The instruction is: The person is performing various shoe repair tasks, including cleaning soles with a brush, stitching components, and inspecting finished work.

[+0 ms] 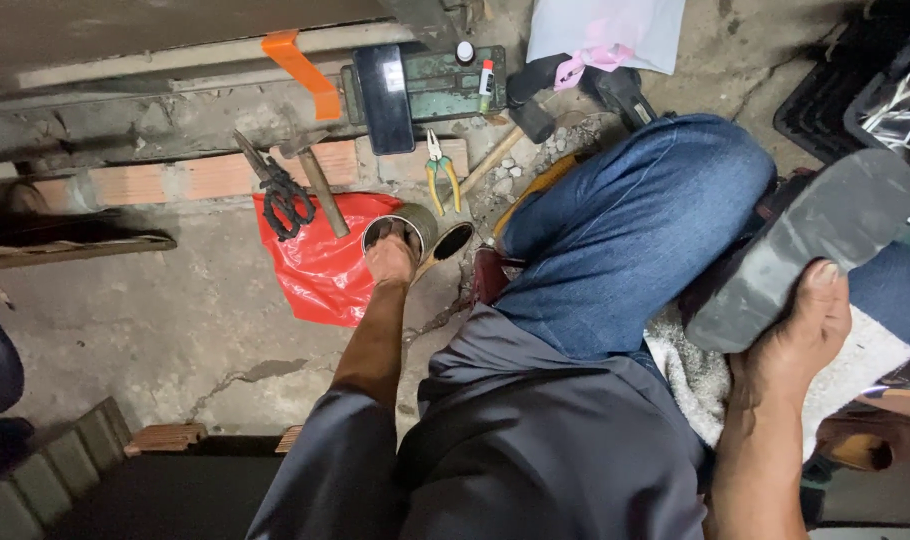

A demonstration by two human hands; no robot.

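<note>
My left hand [390,260] reaches down into an open metal can [415,222] that stands on a red plastic bag [320,270] on the concrete floor. Its fingertips are hidden inside the can, so what they touch does not show. My right hand [797,330] grips a dark grey shoe [805,250] from below, sole turned up, over my right knee. A white towel [695,375] lies across my lap under the shoe. A second round tin [453,240] lies on its side just right of the can.
Black scissors [285,195] and a hammer [320,185] lie on the bag's top edge. Yellow-handled pliers [440,170], a mallet [520,125], a green box [445,85] with a black case, and a white bag [605,30] sit behind. Bricks [195,175] line the left; a black crate [855,80] stands right.
</note>
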